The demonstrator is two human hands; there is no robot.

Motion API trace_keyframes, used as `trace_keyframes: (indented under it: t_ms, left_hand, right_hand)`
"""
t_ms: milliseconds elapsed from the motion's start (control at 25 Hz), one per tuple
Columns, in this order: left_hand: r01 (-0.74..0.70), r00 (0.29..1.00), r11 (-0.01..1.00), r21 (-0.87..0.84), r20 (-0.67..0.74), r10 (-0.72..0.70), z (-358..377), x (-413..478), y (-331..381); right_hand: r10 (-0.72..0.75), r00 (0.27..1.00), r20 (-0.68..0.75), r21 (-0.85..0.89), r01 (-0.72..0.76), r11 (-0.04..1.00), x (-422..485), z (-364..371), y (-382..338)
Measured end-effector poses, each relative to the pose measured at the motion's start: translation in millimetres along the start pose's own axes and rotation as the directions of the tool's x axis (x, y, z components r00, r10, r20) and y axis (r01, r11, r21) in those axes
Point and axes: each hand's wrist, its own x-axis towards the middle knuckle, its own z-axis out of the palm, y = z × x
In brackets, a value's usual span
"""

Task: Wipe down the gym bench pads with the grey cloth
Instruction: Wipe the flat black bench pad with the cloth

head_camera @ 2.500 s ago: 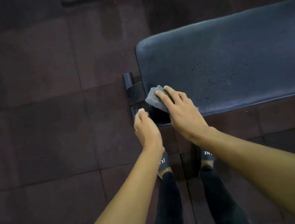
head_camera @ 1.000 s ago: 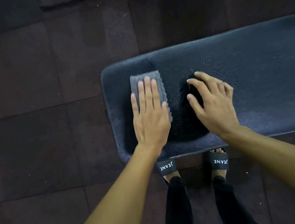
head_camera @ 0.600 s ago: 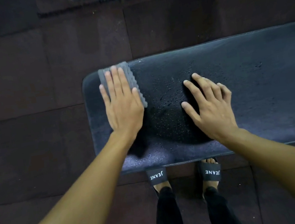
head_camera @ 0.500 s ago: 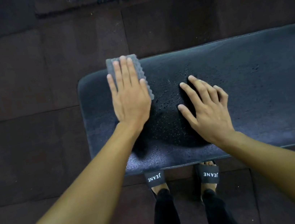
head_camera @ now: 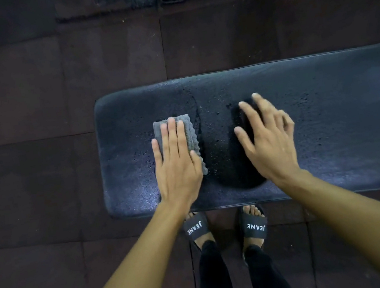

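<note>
The left hand (head_camera: 177, 167) lies flat, fingers straight, pressing the cloth (head_camera: 191, 131) on the pad (head_camera: 339, 122) left of frame centre. Ungripped, the cloth could bunch or slide free. The right hand (head_camera: 269, 142), open and spread just right, may slip on the droplets (head_camera: 217, 140) between them.

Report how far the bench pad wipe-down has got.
Done: the left end of the bench pad shows a smeared, wet sheen, so it looks wiped. In hand: the left hand presses the grey cloth flat on the pad near that end, and the right hand sits spread beside it. Left: the droplets between the hands and the long stretch to the right look unwiped.
</note>
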Motion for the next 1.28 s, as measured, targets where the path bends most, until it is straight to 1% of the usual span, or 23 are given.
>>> trace_keyframes:
  t_ms: [80,120,200,280,360,480,600,720,800,840,920,1000,1040,1120,1280]
  left_hand:
    - [0.008,1.000,1.000,0.010,0.012,-0.008,1.3,18.5,0.0]
    - [0.033,0.999,0.999,0.012,0.006,-0.034,2.2,28.9,-0.6]
    - [0.104,0.994,0.994,0.030,-0.029,-0.103,2.4,52.4,-0.8]
    - [0.138,0.989,0.989,0.049,-0.053,-0.135,1.6,77.0,5.1]
    - [0.099,0.994,0.994,0.042,-0.046,-0.097,1.6,94.1,23.3]
    - [-0.040,0.998,0.999,0.037,-0.052,0.042,11.1,84.3,63.3]
    - [-0.155,0.986,0.988,0.011,-0.058,0.156,25.7,34.1,80.8]
    - [-0.184,0.983,0.983,-0.001,-0.008,0.184,27.0,-32.7,63.1]
    - [-0.156,0.988,0.987,0.045,0.011,0.156,24.9,-56.5,32.9]
    - [-0.117,0.993,0.991,0.069,0.010,0.117,22.3,-58.1,14.5]
    - [0.009,1.000,0.996,0.092,0.011,-0.010,13.8,-45.6,-20.3]
    - [0.132,0.991,0.987,0.088,0.008,-0.133,3.3,-21.6,-40.6]
    - [0.165,0.986,0.983,0.080,-0.007,-0.165,1.1,-9.2,-40.9]
    - [0.183,0.983,0.981,0.062,-0.041,-0.181,2.1,13.2,-25.7]
    - [0.139,0.989,0.989,0.054,-0.054,-0.136,14.2,20.0,36.0]
  right_hand:
    - [0.112,0.993,0.042,-0.011,-0.112,0.994,-2.8,-3.0,17.2]
    - [0.129,0.990,0.064,-0.029,-0.128,0.991,-4.6,-2.3,23.0]
    - [0.112,0.991,0.077,-0.044,-0.109,0.993,-5.8,-0.3,27.6]
    - [0.105,0.991,0.082,-0.042,-0.102,0.994,-4.6,0.8,26.9]
    - [0.119,0.989,0.088,-0.041,-0.116,0.992,-4.3,2.0,25.7]
    - [0.136,0.986,0.099,-0.023,-0.134,0.991,-5.4,2.3,25.1]
    - [0.139,0.985,0.106,-0.024,-0.138,0.990,-6.2,1.6,24.2]
    - [0.134,0.984,0.119,-0.033,-0.131,0.991,-8.0,-1.0,24.8]
    - [0.131,0.982,0.133,-0.028,-0.128,0.991,-8.2,-1.8,25.1]
    - [0.127,0.982,0.139,-0.023,-0.125,0.992,-7.7,-0.8,25.6]
    - [0.125,0.982,0.140,-0.021,-0.124,0.992,-6.7,0.7,27.0]
    - [0.124,0.983,0.134,-0.011,-0.123,0.992,-6.1,2.3,26.6]
    - [0.121,0.984,0.133,-0.004,-0.122,0.993,-6.4,2.5,27.4]
    - [0.111,0.986,0.120,-0.001,-0.112,0.994,-7.2,3.6,28.7]
    - [0.074,0.990,0.123,0.023,-0.078,0.997,-6.2,-1.8,34.6]
